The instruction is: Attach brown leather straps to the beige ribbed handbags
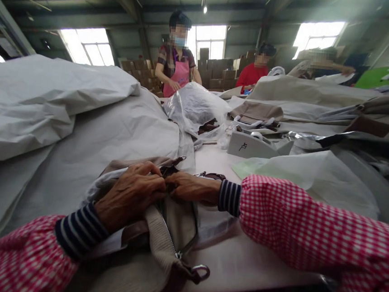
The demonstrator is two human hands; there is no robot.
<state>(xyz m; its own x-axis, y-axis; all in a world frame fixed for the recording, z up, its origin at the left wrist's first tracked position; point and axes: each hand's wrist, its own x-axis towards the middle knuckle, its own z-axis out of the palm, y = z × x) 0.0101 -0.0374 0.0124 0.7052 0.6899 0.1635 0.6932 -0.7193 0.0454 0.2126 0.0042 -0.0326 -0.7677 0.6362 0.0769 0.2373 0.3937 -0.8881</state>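
Observation:
A beige corduroy bag (pixel 159 238) lies in front of me with its zipper (pixel 169 232) drawn back and its mouth gaping. Brown trim and metal rings show at its two ends. My left hand (pixel 134 190) is closed on the bag's far left edge, fingers bent over the rim. Coming in from the right, my right hand (pixel 194 187) has its fingers curled at the far end of the opening, against my left fingers. Its fingertips are hidden, so what they grip cannot be made out. White wrapping (pixel 104 181) sticks out beside my left hand.
Large white sheets (pixel 125 121) pile up at left. Ahead are a clear plastic bag (pixel 198 105), a grey tape dispenser (pixel 254 145) and another beige bag (pixel 257 111). Thin translucent sheeting (pixel 328 178) lies at right. A co-worker in a pink apron (pixel 180 74) stands across the table; others work behind.

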